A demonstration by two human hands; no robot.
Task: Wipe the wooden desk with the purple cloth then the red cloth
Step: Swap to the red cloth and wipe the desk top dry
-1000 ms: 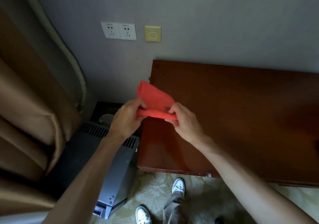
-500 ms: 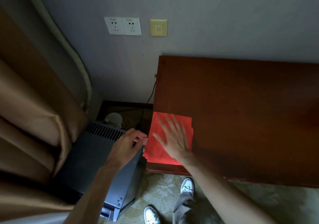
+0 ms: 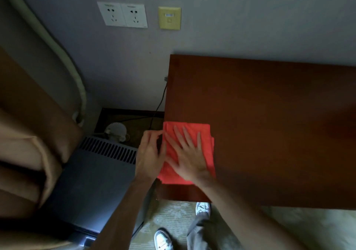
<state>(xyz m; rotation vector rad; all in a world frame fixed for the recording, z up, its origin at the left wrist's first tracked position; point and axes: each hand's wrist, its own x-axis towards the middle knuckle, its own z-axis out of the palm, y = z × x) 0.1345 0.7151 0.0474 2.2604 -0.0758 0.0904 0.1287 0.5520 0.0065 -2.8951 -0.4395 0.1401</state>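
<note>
Since a second ago red cloth (image 3: 207,134) went from held up to flat on wooden desk (image 3: 269,124) left corner, right hand (image 3: 189,156) spread on it, left hand (image 3: 149,154) pinching its edge (wipe likely starting; purple cloth unseen).

A white double wall socket (image 3: 123,14) and a yellow wall plate (image 3: 169,18) sit at twelve o'clock, brown curtains (image 3: 28,134) at nine, a grey vented appliance (image 3: 92,178) at seven, white sneakers (image 3: 163,240) at six.
</note>
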